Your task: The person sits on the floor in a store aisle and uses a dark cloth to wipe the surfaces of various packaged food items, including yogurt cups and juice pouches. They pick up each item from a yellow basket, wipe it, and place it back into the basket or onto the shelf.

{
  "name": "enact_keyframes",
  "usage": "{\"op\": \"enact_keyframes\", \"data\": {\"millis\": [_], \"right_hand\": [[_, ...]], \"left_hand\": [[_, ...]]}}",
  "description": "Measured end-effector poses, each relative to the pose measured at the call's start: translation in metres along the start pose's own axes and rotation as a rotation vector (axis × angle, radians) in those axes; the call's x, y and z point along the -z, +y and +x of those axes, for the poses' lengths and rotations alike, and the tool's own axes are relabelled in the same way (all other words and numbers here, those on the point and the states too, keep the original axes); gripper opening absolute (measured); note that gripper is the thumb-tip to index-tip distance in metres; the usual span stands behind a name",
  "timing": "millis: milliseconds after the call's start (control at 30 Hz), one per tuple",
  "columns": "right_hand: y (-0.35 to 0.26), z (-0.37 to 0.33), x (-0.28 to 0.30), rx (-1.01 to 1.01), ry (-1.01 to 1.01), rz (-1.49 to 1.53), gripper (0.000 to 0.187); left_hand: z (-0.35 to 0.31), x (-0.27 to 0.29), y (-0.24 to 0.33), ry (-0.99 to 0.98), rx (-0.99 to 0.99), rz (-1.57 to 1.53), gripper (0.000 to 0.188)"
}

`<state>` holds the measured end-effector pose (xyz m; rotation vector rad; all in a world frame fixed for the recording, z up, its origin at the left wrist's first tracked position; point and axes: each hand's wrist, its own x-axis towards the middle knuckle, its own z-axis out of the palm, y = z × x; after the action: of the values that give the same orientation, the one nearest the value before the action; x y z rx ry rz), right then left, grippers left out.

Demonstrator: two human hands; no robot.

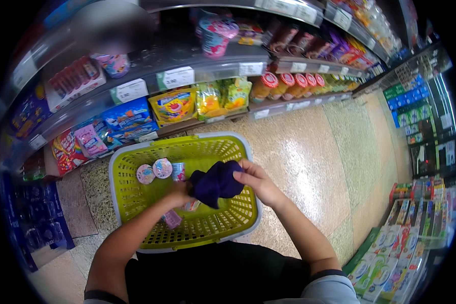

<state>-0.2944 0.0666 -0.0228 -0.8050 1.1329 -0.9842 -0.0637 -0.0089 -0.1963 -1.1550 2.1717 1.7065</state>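
A bunched dark purple cloth [219, 183] is held up between my two hands, over a green plastic basket [240, 215] with a pale rim. My right hand [258, 181] pinches the cloth's right edge between thumb and fingers. At its left end, my left hand [178, 194] grips the cloth, with the fingertips partly hidden. Inside the basket lie two round-lidded cups, one a pink-and-blue cup [162, 168], and beside them a small blue-and-pink tub [179, 171]. A small pink pack [172, 219] rests near the front wall, and another item is mostly covered by my left hand.
Store shelves run along the far side, with a yellow candy bag [173, 106], blue bags [129, 121] and red-lidded jars [265, 86]. A patterned cup [218, 38] stands on the upper shelf. Stacked boxes [385, 248] are at right; tiled floor [304, 152] surrounds the basket.
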Motion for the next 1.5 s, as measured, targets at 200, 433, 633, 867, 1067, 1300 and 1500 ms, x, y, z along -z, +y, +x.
{"op": "enact_keyframes", "data": {"millis": [200, 433, 633, 867, 1067, 1300, 1500], "right_hand": [[-0.002, 0.016, -0.038, 0.736, 0.199, -1.008, 0.032], [0.027, 0.033, -0.051, 0.739, 0.488, -0.872, 0.044], [0.049, 0.036, -0.039, 0.179, 0.442, 0.191, 0.045], [0.031, 0.017, -0.051, 0.115, 0.289, 0.435, 0.050], [0.017, 0.017, -0.064, 0.527, 0.242, -0.368, 0.054], [0.052, 0.005, -0.074, 0.628, 0.213, -0.918, 0.038], [0.050, 0.011, -0.036, 0.389, 0.164, -0.976, 0.040]], "left_hand": [[-0.035, 0.045, 0.125, 0.193, -0.036, -0.804, 0.022], [-0.055, 0.046, 0.141, 0.293, -0.140, -0.978, 0.018], [-0.061, 0.054, 0.146, 0.237, -0.069, -1.034, 0.025], [-0.041, 0.048, 0.149, 0.614, -0.299, -0.483, 0.041], [-0.063, 0.033, 0.185, 0.351, -0.264, -1.281, 0.048], [-0.066, 0.063, 0.169, 0.059, -0.262, -1.555, 0.067], [-0.050, 0.073, 0.139, 0.069, -0.249, -1.466, 0.060]]}}
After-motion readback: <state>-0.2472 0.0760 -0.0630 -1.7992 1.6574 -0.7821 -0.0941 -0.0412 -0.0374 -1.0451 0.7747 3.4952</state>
